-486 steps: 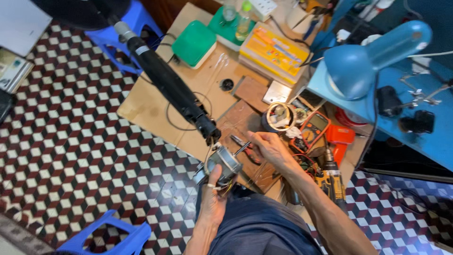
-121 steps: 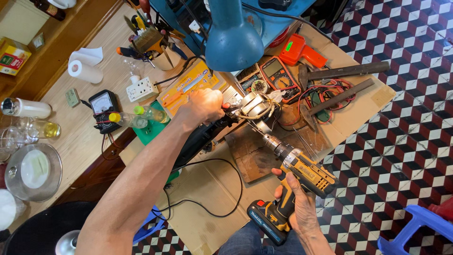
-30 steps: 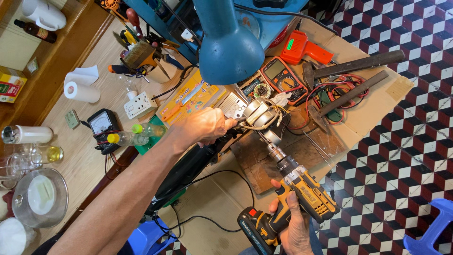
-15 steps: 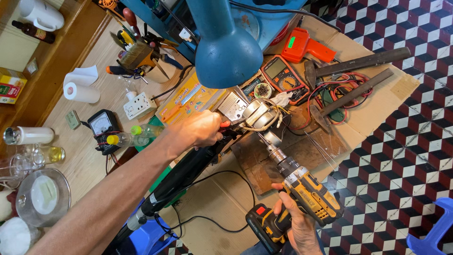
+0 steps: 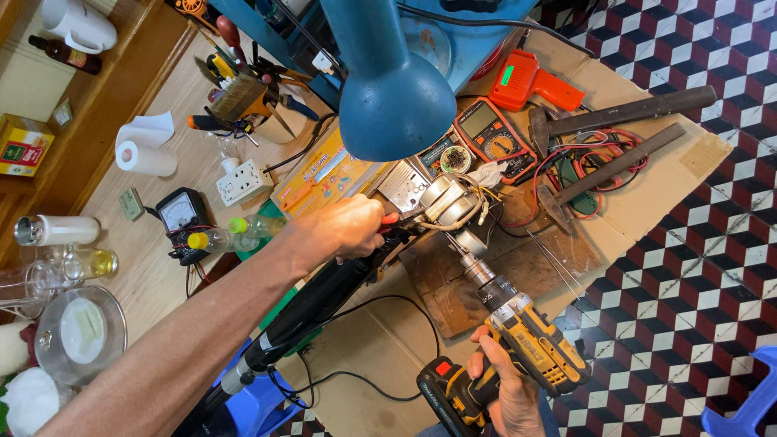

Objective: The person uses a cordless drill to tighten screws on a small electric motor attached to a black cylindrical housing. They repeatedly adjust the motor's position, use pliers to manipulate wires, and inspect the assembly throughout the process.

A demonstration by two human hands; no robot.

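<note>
Head view: left hand fingers curled tight on small grey motor atop wooden board; right hand fingers wrapped round yellow cordless drill, bit at motor, blue lamp above.

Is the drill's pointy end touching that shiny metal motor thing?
Touching. In the head view the bit of the yellow drill runs straight up into the silver motor with no gap showing, while the left hand grips beside it and the right hand holds the drill.
</note>
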